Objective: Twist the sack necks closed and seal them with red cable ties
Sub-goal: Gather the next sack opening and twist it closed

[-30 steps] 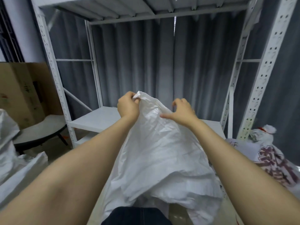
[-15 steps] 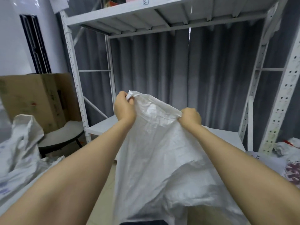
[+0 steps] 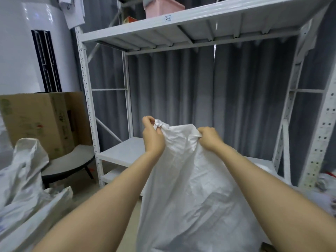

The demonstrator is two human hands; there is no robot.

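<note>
A large white woven sack (image 3: 190,193) stands upright in front of me, its top edge pulled up and stretched flat between my hands. My left hand (image 3: 151,135) pinches the sack's left top corner, which bunches above my fingers. My right hand (image 3: 209,137) is clenched on the right top corner. A bit of red, perhaps a cable tie (image 3: 330,174), shows at a tied sack at the far right edge; it is too small to tell for sure.
A white metal shelving rack (image 3: 87,99) stands right behind the sack, its low shelf (image 3: 121,151) at hand height. Crumpled white sacks (image 3: 23,179) lie at the left, near a cardboard box (image 3: 43,120) and a low round table (image 3: 72,160).
The view has tilted up, showing the rack's upper shelf. My right hand went from open fingers on the sack's edge to a clenched grip, and both hands spread the top edge wider.
</note>
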